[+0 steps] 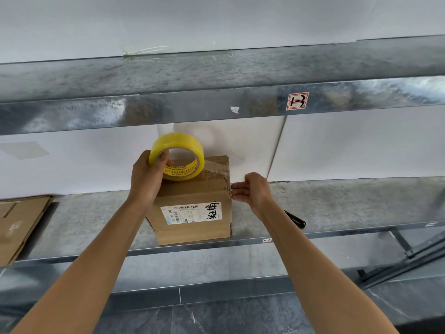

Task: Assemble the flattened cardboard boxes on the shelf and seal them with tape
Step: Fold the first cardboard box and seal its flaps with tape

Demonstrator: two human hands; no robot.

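Note:
An assembled brown cardboard box (192, 220) with a white shipping label stands on the metal shelf (337, 203). My left hand (147, 175) grips a yellow tape roll (177, 155) and holds it over the box's top left. Clear tape runs from the roll across the box top toward its right edge. My right hand (252, 189) rests its straight fingers against the upper right edge of the box, over the tape end.
A flattened cardboard box (16, 225) lies at the left end of the shelf. A black marker or knife (295, 219) lies on the shelf right of the box, behind my right wrist. A metal upper shelf (216, 102) hangs above. White wall behind.

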